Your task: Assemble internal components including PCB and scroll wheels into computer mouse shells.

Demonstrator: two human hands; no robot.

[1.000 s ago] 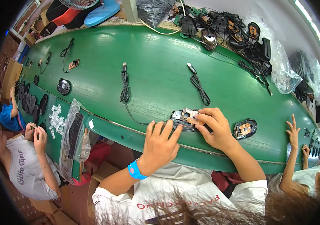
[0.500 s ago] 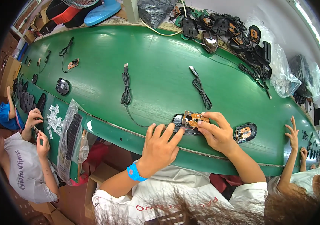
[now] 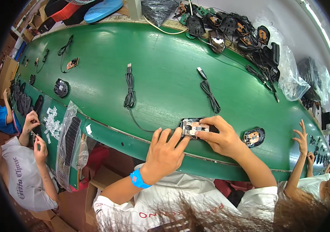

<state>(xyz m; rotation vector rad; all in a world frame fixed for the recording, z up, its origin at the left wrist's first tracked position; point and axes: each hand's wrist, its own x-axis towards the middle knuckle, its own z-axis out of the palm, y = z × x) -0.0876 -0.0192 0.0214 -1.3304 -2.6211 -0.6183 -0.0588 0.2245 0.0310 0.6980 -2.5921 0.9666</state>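
An open computer mouse base (image 3: 191,127) with a tan circuit board in it lies near the front edge of the green conveyor belt (image 3: 161,65). My right hand (image 3: 221,137) grips it from the right, fingers on the board. My left hand (image 3: 165,152), with a blue wristband, rests beside it on the left, fingertips touching its edge. A black cable (image 3: 129,92) with a coiled bundle and a plug runs from the mouse base up the belt.
A second coiled cable (image 3: 210,94) lies farther back. Another open mouse base (image 3: 253,136) sits to the right, one more (image 3: 61,88) far left. Mouse shells and bags (image 3: 246,33) pile at the far edge. A person's hand (image 3: 301,135) reaches in at right; another person (image 3: 29,162) works at left beside a bagged part stack (image 3: 70,135).
My hands and the mouse base stay in nearly the same place; my right fingers have shifted on the board. The person at left has raised both hands.
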